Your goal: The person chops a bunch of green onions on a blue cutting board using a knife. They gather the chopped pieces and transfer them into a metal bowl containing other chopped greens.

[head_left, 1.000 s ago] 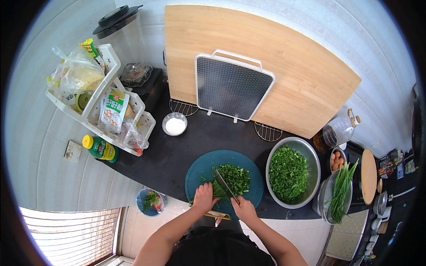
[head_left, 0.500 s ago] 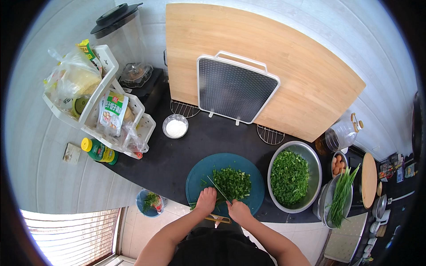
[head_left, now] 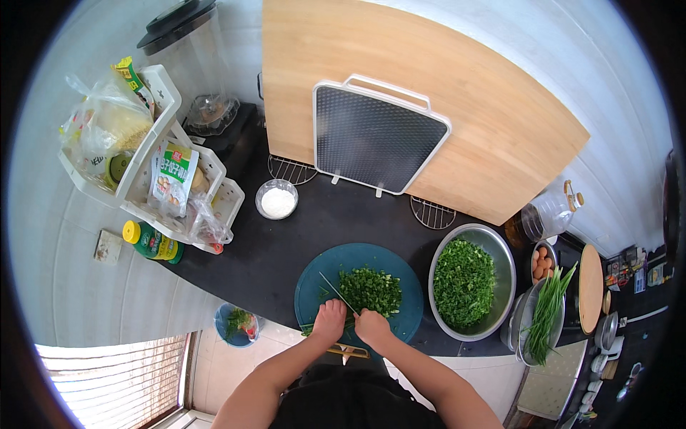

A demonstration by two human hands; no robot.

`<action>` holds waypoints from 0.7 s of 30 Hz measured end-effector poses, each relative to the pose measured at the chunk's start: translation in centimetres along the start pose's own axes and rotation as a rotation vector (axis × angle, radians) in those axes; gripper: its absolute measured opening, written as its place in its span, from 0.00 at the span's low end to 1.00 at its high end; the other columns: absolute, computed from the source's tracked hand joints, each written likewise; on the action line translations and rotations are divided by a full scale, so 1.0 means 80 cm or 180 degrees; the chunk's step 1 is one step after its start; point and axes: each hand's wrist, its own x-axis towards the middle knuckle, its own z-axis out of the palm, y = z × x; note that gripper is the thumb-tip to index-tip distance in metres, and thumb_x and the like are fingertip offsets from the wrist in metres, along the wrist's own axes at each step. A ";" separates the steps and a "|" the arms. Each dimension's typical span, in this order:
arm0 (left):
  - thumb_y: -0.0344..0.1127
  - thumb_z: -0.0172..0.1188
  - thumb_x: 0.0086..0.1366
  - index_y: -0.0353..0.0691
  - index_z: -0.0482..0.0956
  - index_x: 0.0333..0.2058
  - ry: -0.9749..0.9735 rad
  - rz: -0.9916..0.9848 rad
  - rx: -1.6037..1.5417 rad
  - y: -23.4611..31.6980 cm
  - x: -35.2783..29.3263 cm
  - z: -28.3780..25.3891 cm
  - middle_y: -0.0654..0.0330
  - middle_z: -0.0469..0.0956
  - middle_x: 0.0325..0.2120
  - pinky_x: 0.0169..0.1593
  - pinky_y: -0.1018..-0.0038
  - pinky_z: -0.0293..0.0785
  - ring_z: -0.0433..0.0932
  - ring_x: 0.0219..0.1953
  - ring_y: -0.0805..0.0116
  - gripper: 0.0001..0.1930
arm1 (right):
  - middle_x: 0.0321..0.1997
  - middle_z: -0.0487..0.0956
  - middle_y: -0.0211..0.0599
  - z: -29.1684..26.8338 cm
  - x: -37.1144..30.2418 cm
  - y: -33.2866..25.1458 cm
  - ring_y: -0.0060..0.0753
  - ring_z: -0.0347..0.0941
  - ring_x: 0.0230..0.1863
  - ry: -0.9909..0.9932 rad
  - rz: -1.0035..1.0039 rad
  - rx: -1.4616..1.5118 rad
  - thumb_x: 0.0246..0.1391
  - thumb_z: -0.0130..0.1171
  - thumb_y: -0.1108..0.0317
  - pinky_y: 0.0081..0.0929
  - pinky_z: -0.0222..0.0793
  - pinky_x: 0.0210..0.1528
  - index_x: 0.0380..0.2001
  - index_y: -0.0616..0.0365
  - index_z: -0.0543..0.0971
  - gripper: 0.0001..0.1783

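Note:
In my right hand point(head_left: 372, 328) is a kitchen knife point(head_left: 336, 291), its blade slanting away to the left across the round teal cutting board point(head_left: 386, 256). Curled fingers of my left hand point(head_left: 329, 320) press a bunch of green chives point(head_left: 307, 330) onto the board, close beside the blade; a few ends poke out at the left of that hand, and the rest is hidden under it. A pile of chopped chives point(head_left: 370, 291) lies to the right of the blade. A few bits sit left of the blade.
To the right stand a steel bowl point(head_left: 506, 309) of chopped greens, a pot topped with long chives point(head_left: 549, 314), and a bowl of eggs point(head_left: 543, 263). White powder fills a small bowl point(head_left: 277, 201). Behind leans a large wooden board point(head_left: 500, 107); a white rack point(head_left: 227, 207) is left.
My right hand has pushed the knife away and to the left, nearer my left hand. The left hand stays on the chives. The whole view has shifted slightly.

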 end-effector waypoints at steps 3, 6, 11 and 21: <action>0.34 0.50 0.54 0.35 0.69 0.41 0.0047 -0.0053 0.0048 0.001 0.001 -0.003 0.56 0.68 0.35 0.39 0.70 0.65 0.68 0.39 0.62 0.16 | 0.23 0.77 0.59 -0.007 -0.005 0.004 0.59 0.75 0.30 -0.0018 -0.0043 0.0061 0.57 0.48 0.58 0.46 0.72 0.35 0.23 0.65 0.76 0.20; 0.34 0.50 0.54 0.35 0.69 0.41 0.0067 -0.0065 -0.0014 0.003 0.000 -0.001 0.56 0.68 0.34 0.38 0.70 0.65 0.68 0.38 0.62 0.16 | 0.23 0.77 0.59 -0.010 -0.011 0.014 0.59 0.76 0.30 -0.0195 -0.0034 0.0000 0.57 0.49 0.58 0.46 0.73 0.34 0.22 0.65 0.76 0.20; 0.34 0.50 0.53 0.36 0.69 0.40 0.0073 -0.0024 -0.0028 0.004 -0.006 0.001 0.56 0.68 0.34 0.39 0.70 0.65 0.68 0.38 0.62 0.15 | 0.24 0.77 0.58 0.007 0.019 -0.004 0.57 0.77 0.29 0.0067 -0.0199 -0.0028 0.54 0.49 0.62 0.44 0.74 0.33 0.24 0.66 0.77 0.17; 0.37 0.54 0.54 0.34 0.68 0.44 0.0214 -0.0205 -0.0273 0.005 -0.004 0.002 0.55 0.68 0.37 0.41 0.68 0.66 0.68 0.40 0.61 0.19 | 0.19 0.75 0.53 -0.016 0.010 0.022 0.52 0.75 0.25 0.0634 0.0051 0.1412 0.54 0.54 0.52 0.36 0.67 0.28 0.27 0.66 0.76 0.23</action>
